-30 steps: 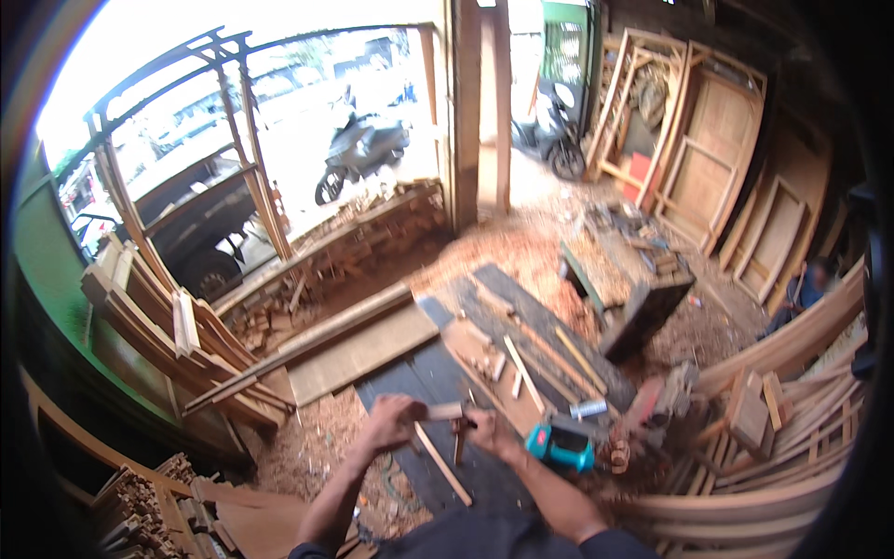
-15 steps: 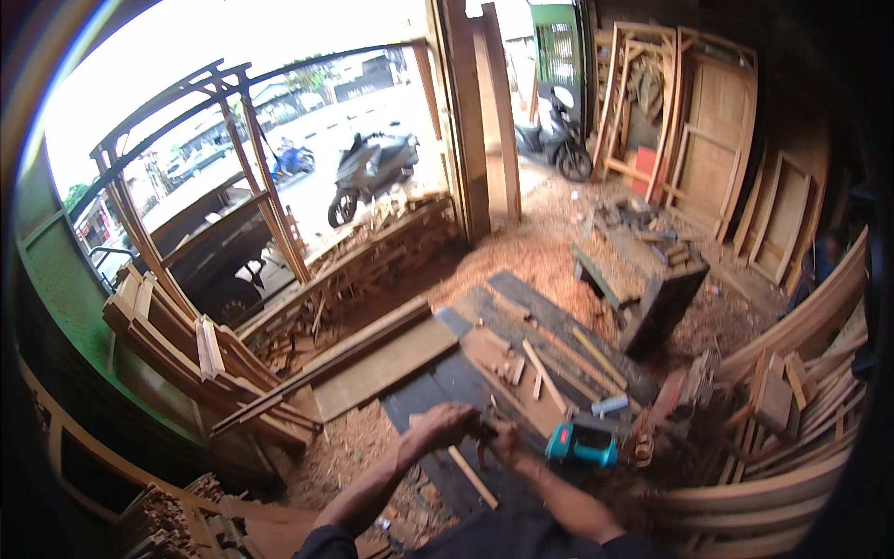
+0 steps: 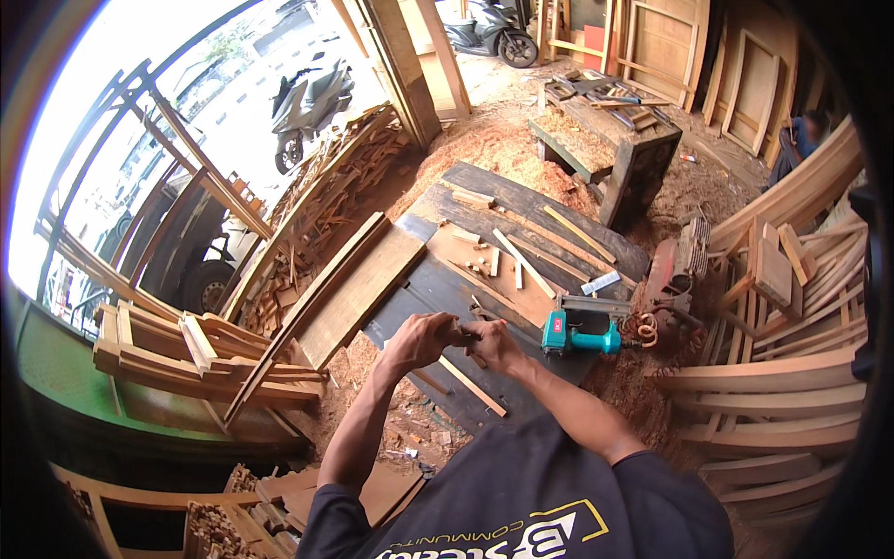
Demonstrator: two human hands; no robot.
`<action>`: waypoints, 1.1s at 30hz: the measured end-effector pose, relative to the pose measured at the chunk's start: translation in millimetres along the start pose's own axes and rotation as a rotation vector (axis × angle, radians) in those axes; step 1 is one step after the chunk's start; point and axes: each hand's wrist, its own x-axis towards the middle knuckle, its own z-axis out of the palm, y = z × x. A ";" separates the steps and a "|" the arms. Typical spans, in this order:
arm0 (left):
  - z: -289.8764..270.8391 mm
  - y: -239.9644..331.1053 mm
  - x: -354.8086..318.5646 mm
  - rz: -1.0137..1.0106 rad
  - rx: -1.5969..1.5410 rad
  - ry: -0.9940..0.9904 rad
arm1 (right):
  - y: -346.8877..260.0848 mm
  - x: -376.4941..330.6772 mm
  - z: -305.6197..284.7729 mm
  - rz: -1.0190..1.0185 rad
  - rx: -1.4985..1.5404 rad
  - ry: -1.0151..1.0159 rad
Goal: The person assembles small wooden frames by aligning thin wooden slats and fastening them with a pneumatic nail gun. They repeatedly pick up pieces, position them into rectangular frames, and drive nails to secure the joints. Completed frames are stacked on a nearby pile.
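Over the near part of the dark workbench, my left hand is closed, its fingers bent inward. My right hand meets it, closed as well. Between the fingertips is something small and dark that I cannot make out. Just right of my right hand a teal nail gun lies on its side on the bench. Beneath my hands rests a thin wooden strip. Beyond them several short wood offcuts and a longer strip lie on a brown board.
A wide plank sticks out from the bench's left side. A small pale box sits beyond the nail gun. Stacked curved timber fills the right. A second worktable stands farther back, and a person is at the far right.
The view has tilted downward, so more of my shirt and arms shows. My hands remain together, closed at the small thing. The nail gun and wood pieces have not visibly moved on the bench.
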 end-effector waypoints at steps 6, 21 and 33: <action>2.5 -2.9 4.1 0.047 0.017 0.036 | 8.4 3.6 -0.3 -0.110 -0.056 0.022; 0.8 -8.8 -5.2 0.131 0.070 0.065 | 2.6 5.5 8.6 -0.107 -0.056 0.038; 2.3 -5.0 -12.0 0.090 0.052 0.104 | 0.3 5.0 13.2 -0.123 -0.077 0.057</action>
